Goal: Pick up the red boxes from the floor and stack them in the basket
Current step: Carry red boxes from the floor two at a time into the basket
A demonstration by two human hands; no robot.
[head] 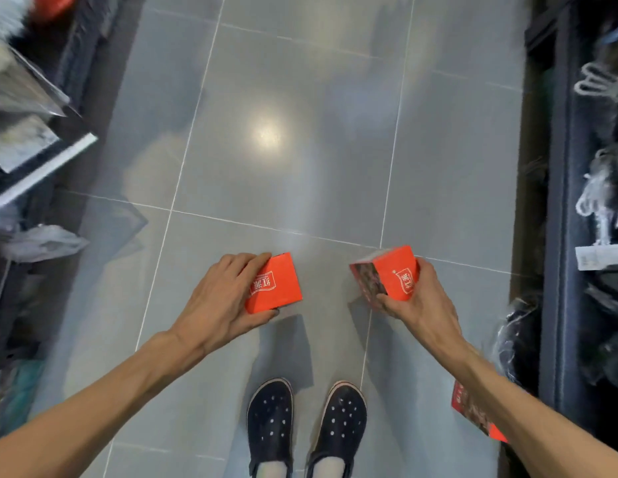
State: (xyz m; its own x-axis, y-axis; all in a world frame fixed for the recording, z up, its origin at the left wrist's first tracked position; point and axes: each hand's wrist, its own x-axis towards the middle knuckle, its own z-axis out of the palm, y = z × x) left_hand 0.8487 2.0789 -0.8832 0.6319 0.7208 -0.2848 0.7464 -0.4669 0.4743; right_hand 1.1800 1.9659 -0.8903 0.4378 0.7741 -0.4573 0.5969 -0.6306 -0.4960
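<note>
My left hand grips a red box with white lettering on its top, held above the grey tiled floor. My right hand grips a second red box, tilted so a printed picture side faces left. A third red box lies on the floor at the lower right, partly hidden behind my right forearm. No basket shows in this view.
Dark shelving with packaged goods lines the right side. On the left stand shelves with clear plastic packages. The tiled aisle floor runs ahead between them. My two dark shoes stand at the bottom centre.
</note>
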